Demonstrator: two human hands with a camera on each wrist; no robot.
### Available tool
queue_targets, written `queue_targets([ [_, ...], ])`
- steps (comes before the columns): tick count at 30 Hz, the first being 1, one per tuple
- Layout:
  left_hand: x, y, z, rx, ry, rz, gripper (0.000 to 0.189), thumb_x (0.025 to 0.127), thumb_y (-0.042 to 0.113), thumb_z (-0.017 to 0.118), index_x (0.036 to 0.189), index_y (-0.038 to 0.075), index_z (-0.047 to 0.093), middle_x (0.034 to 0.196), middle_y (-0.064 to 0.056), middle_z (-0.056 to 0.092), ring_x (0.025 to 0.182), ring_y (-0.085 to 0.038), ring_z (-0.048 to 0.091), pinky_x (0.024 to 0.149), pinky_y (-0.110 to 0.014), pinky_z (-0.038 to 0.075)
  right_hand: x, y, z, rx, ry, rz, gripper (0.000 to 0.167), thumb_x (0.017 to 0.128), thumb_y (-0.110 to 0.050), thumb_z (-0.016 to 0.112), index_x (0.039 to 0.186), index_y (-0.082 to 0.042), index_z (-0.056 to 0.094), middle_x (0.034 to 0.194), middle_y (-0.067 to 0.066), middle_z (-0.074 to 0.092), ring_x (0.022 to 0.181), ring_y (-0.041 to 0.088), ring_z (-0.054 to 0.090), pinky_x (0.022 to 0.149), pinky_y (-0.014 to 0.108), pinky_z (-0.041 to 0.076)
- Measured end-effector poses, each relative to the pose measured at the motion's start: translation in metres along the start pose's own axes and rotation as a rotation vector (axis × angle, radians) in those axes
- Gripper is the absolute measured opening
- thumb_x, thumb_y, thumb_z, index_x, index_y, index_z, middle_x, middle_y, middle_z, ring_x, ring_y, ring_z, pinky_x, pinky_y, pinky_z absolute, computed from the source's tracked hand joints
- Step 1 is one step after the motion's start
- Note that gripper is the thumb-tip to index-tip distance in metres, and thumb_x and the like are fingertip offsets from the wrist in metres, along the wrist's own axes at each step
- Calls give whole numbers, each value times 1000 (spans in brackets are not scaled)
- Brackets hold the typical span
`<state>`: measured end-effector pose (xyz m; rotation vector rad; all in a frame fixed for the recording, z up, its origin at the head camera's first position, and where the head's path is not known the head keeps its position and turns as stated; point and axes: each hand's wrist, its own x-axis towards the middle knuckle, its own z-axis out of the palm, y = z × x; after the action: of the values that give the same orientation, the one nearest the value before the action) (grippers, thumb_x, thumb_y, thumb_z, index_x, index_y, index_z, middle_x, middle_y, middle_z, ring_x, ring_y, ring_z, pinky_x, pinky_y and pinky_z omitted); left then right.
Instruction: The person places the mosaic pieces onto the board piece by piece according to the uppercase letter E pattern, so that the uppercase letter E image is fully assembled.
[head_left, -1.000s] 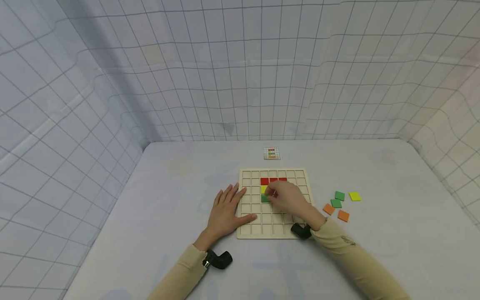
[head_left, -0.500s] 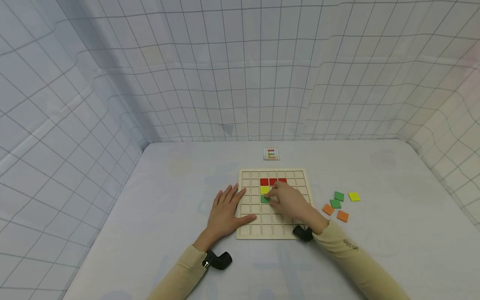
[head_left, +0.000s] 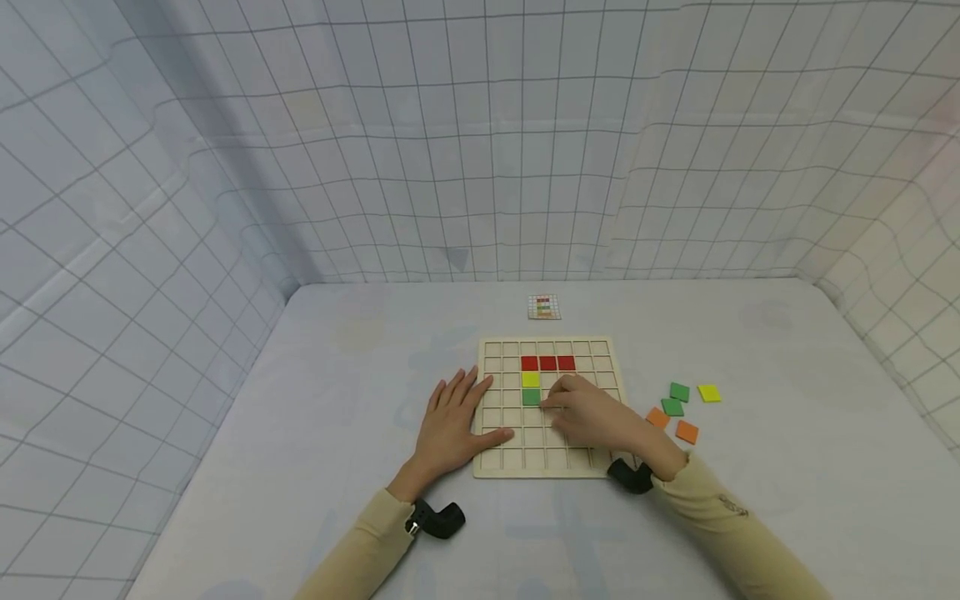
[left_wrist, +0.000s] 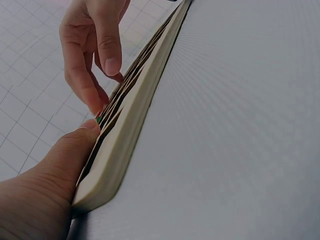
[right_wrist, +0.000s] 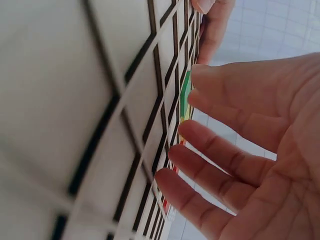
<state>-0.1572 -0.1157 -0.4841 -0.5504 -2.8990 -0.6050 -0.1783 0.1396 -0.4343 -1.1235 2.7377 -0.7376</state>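
Note:
A cream grid board [head_left: 513,460] lies on the white table. Three red tiles [head_left: 548,363] form a row in its upper part, with a yellow tile [head_left: 531,379] below the leftmost and a green tile [head_left: 531,397] under that. My left hand [head_left: 450,425] rests flat with fingers spread at the board's left side, its thumb over the edge. Over the board, just right of the green tile, is my right hand [head_left: 592,417]. Its fingers are loosely bent, and the right wrist view shows nothing held between thumb [right_wrist: 210,80] and fingers.
Right of the board lie loose tiles: two green [head_left: 679,392], two orange [head_left: 687,432] and one yellow [head_left: 708,393]. A small card [head_left: 543,307] with a coloured grid pattern lies behind the board. Grid-patterned cloth walls [head_left: 517,208] surround the table.
My right hand has drawn back to the right and slightly toward me, off the green tile, uncovering it and the red row. The left hand has stayed in place.

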Motion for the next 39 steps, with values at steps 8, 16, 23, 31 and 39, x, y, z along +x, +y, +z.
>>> queue_targets([
  [8, 0, -1, 1, -6, 19, 11, 89, 79, 69, 58, 148, 17, 36, 154, -8, 25, 142, -26, 15, 113, -46, 6, -34, 20, -18, 55, 123, 101, 17, 89, -10, 66, 105, -8, 72, 102, -3, 63, 90, 16, 59, 74, 34, 50],
  [16, 1, -1, 1, 5, -1, 1, 90, 79, 69, 57, 149, 18, 34, 155, -6, 23, 142, -24, 13, 113, -44, 4, -65, 45, -41, 39, 210, 363, 13, 86, -22, 72, 82, -11, 67, 71, -5, 59, 57, 12, 52, 50, 28, 43],
  [23, 0, -1, 1, 3, 0, 3, 90, 79, 70, 57, 149, 18, 35, 155, -6, 23, 142, -24, 13, 113, -44, 3, -87, 64, -56, 3, 220, 515, 34, 86, -34, 71, 91, -3, 60, 75, 2, 62, 56, 14, 51, 50, 30, 42],
  [31, -1, -1, 0, -1, -8, -3, 90, 79, 69, 57, 149, 18, 34, 155, -6, 23, 142, -24, 12, 113, -44, 3, -93, 78, -59, -25, 178, 645, 45, 90, -32, 64, 98, 11, 54, 67, 9, 57, 55, 20, 49, 46, 30, 40],
  [39, 0, 0, 0, -9, -9, -5, 89, 79, 68, 58, 149, 18, 34, 155, -7, 23, 142, -24, 12, 113, -44, 3, -85, 84, -56, 13, 142, 638, 40, 91, -30, 64, 97, 8, 54, 80, 15, 61, 61, 21, 52, 50, 31, 42],
])
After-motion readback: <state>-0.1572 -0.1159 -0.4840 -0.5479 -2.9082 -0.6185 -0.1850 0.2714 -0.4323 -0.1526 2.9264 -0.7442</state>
